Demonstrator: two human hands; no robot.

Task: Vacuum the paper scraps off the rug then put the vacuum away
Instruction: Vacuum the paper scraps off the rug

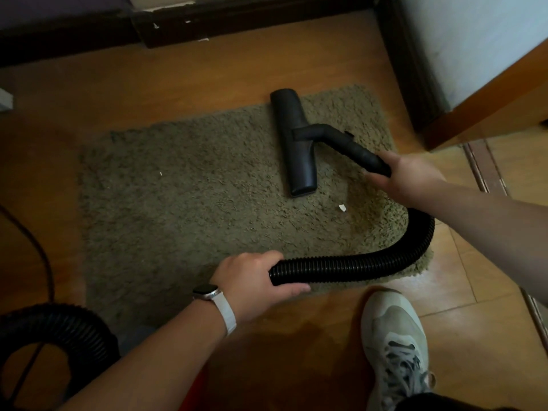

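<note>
Cable: a thin dark cord was seen at the far left, trailing over the wooden floor toward the bottom corner.
Hose loop: a coil of black ribbed hose was noted at bottom left, presumably slack leading back to the vacuum body, which was not shown.
Rug: an olive shag rug was laid on the floor, its near right corner touched by the hose.
Small scrap: a tiny white fleck was left on the rug's left half, well apart from the nozzle.
Left hand: it was closed around the ribbed hose at the rug's near edge, a watch worn on the wrist; the grip was judged to be for keeping slack under control.
Floor nozzle: a black flat head was set on the rug's far right part, lengthwise away from the person.
Paper scrap: a white piece was found just beside the nozzle's near end, not yet collected.
Right hand: it was wrapped around the rigid tube behind the nozzle, judged to be for steering.
Shoe: a pale trainer was planted on the floor just off the rug.
Progress: vacuuming was judged nearly done, two scraps remaining; stowing was not yet begun.
</note>
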